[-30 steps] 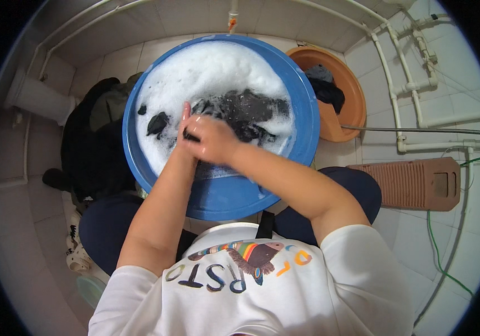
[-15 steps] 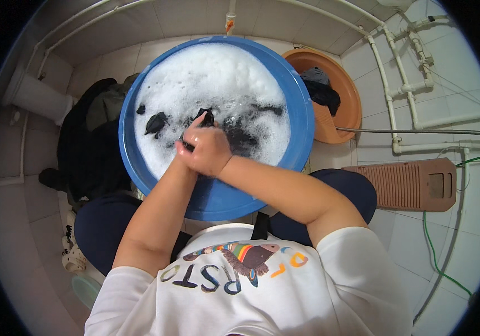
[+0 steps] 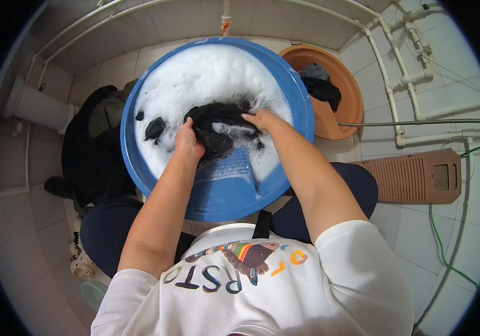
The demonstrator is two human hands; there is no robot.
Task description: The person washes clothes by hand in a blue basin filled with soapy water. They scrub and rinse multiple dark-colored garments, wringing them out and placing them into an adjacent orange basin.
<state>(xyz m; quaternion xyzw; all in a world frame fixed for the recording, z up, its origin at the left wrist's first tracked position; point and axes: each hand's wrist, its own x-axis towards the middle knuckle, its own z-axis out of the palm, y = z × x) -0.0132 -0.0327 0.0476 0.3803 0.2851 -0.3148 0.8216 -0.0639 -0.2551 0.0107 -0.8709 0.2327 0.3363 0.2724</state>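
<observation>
A wet black garment [image 3: 217, 119] is stretched between my two hands in a big round blue basin [image 3: 132, 147] full of white suds [image 3: 195, 73]. My left hand [image 3: 189, 141] grips its left side, the thumb pointing up along the cloth. At the other end my right hand [image 3: 260, 119] pinches the garment's right edge. Under the near part of the cloth, a ridged blue washboard surface [image 3: 226, 171] shows at the basin's near side. Left of my left hand, a small piece of black cloth [image 3: 154, 129] pokes out of the foam.
An orange basin [image 3: 353, 92] with dark clothes [image 3: 321, 89] stands at the far right. A brown washboard [image 3: 411, 176] lies to the right, near a green hose [image 3: 439, 246]. Dark clothes [image 3: 91, 157] are heaped on the left. White pipes [image 3: 388, 84] run along the walls.
My hands were together over the bunched black cloth; now they are apart, the right one moved right, with the garment spread between them. The ridged washboard surface has come into view.
</observation>
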